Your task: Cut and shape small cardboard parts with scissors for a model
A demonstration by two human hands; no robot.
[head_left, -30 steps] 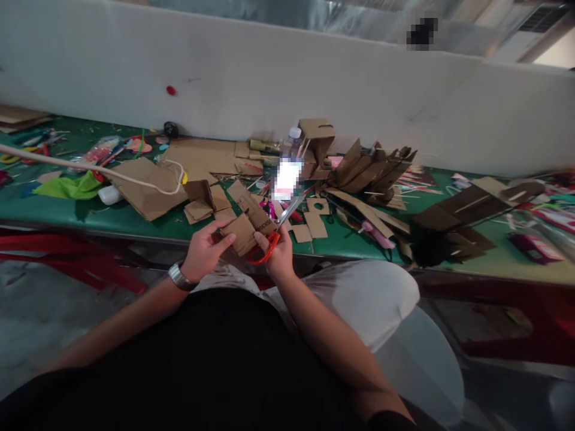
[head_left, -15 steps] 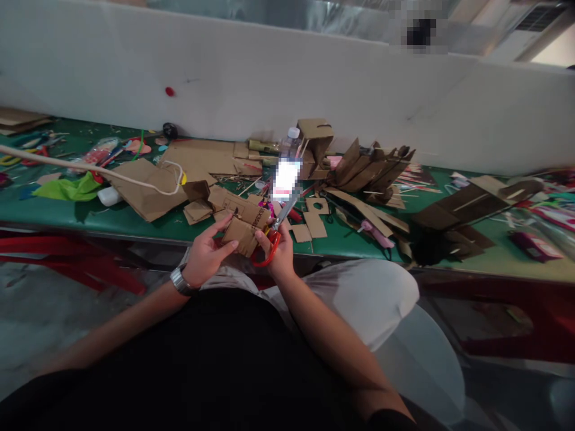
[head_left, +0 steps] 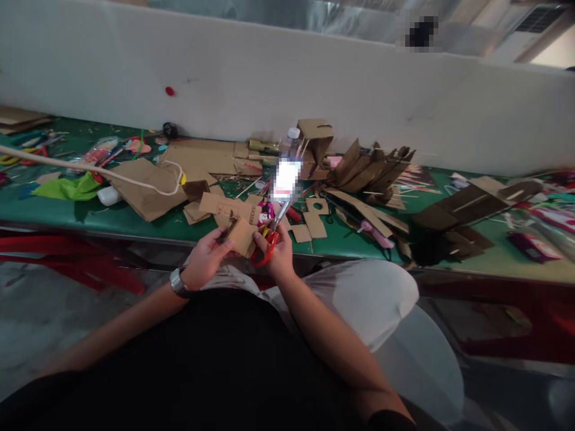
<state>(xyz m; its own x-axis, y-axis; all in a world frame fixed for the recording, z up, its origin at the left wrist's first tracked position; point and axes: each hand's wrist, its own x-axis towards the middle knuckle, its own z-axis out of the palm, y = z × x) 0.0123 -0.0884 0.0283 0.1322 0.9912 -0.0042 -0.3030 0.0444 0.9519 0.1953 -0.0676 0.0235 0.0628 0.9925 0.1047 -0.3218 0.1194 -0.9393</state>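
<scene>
My left hand point(head_left: 208, 258) grips a piece of cardboard point(head_left: 243, 237) by its left side, just over the table's front edge. The piece is brown and looks folded or layered. In my right hand point(head_left: 279, 248) is a pair of scissors point(head_left: 268, 241) with red and yellow handles, its blades pointing up and away from me. Fingertips of that hand also touch the right side of the cardboard. Behind the held piece lies a printed cardboard strip point(head_left: 229, 208). A small pink and black figure point(head_left: 266, 213) is beside the blades.
A lit phone point(head_left: 286, 178) leans before a clear bottle point(head_left: 293, 140). Cut cardboard pieces point(head_left: 315, 222) lie to the right, with cardboard structures point(head_left: 372, 170) behind. A white cable point(head_left: 90, 166) crosses the left side. The green table point(head_left: 135, 230) meets a white partition point(head_left: 251, 78).
The held cardboard has turned and its layered edge now shows. My left fingers have closed in around it. The printed strip behind now lies more level, and the pink figure shows more.
</scene>
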